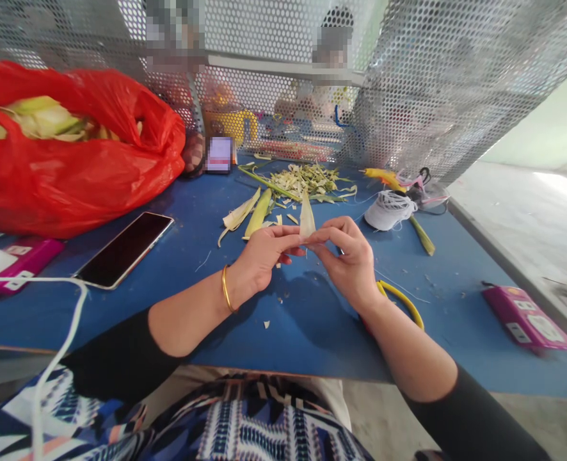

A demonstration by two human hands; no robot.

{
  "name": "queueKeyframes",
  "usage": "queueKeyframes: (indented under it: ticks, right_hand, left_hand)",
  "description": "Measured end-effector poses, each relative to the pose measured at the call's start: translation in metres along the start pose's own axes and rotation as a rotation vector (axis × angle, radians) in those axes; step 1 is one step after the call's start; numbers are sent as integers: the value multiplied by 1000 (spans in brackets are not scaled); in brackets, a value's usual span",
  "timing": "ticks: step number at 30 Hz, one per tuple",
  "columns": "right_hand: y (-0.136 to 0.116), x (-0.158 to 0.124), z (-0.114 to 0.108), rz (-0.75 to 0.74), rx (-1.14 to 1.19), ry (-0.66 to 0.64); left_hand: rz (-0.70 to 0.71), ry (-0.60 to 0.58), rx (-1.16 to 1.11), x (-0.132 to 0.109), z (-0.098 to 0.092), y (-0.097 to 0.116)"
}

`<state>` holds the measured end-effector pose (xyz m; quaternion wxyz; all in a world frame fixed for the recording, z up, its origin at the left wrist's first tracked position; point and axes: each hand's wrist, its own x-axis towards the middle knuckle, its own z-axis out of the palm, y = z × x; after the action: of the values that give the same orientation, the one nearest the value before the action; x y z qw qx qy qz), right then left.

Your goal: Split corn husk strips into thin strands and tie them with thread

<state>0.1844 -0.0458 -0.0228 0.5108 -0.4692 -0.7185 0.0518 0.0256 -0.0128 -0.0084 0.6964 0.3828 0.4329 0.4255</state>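
Both my hands meet above the blue table (288,320), pinching one pale corn-husk strip (307,221) that stands up between the fingertips. My left hand (264,256), with a gold bangle at the wrist, grips the strip's lower left edge. My right hand (348,256) grips its lower right edge with thumb and forefinger. Under my right wrist lie yellow-handled scissors (403,301), partly hidden by the arm.
A red plastic bag (72,160) of husks fills the back left. A dark phone (125,250), pink boxes (528,317) (24,259), a white thread spool (389,210), loose husk strips (257,214) and trimmings (307,178) lie around. A perforated metal screen (432,83) stands behind; people sit beyond it.
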Motion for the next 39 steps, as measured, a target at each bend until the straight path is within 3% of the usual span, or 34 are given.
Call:
queueKeyframes:
  ticks: [7, 14, 20, 24, 31, 39]
  right_hand:
    - [3, -1, -1, 42, -27, -3]
    - [4, 0, -1, 53, -9, 6]
    - [0, 1, -2, 31, 0, -1]
    - [1, 1, -2, 8, -53, 16]
    - [4, 0, 1, 26, -32, 42]
    - [1, -2, 5, 311, 170, -21]
  left_hand:
    - [-17, -48, -13, 1, -2, -1]
    - [111, -40, 46, -1, 0, -3]
    - [-62, -23, -56, 1, -1, 1]
    - [-73, -46, -58, -1, -1, 1]
    - [77, -32, 16, -4, 1, -4]
    - [246, 25, 178, -5, 4, -4]
